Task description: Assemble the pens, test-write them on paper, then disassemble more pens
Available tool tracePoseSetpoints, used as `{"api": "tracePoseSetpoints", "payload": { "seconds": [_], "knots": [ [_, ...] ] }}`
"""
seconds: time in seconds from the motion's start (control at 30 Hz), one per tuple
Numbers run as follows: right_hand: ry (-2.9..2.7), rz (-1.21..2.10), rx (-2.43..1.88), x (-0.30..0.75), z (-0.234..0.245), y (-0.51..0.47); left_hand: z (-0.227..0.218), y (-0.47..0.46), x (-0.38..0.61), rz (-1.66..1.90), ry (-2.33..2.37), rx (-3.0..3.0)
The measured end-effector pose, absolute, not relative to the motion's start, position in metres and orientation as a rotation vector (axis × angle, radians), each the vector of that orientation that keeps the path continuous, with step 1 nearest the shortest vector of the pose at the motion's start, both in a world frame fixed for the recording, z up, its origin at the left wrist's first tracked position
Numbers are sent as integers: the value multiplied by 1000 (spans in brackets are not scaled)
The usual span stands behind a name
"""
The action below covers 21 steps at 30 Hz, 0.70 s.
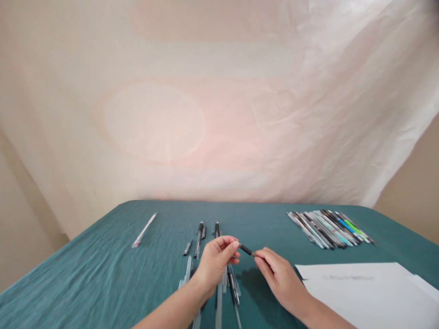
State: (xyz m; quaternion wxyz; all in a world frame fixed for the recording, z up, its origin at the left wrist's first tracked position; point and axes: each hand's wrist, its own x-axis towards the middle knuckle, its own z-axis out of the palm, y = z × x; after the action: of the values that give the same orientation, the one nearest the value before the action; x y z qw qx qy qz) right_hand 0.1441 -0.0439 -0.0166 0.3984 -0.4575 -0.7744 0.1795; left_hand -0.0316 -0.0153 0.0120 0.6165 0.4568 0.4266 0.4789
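Note:
A short dark pen piece, perhaps a grip section, is held between my two hands above the table. My left hand pinches its upper left end with thumb and forefinger. At the lower right end, my right hand closes its thumb and fingertips on it. Below and behind my left hand lie pen parts: a dark barrel, a small black cap, and several clear tubes and thin pieces. My left wrist hides some of these parts.
A row of many pens lies at the back right. White paper sheets with faint scribbles are at the front right. One pale pen lies alone at the left. A green cloth covers the table; a pale sheet hangs behind.

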Motion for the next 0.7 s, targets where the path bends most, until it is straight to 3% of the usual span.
{"api": "tracePoseSetpoints", "payload": {
  "seconds": [0.7],
  "knots": [
    [-1935, 614, -1236, 145, -19, -45, 7, -13, -34, 1088, 981, 1121]
  ]
}}
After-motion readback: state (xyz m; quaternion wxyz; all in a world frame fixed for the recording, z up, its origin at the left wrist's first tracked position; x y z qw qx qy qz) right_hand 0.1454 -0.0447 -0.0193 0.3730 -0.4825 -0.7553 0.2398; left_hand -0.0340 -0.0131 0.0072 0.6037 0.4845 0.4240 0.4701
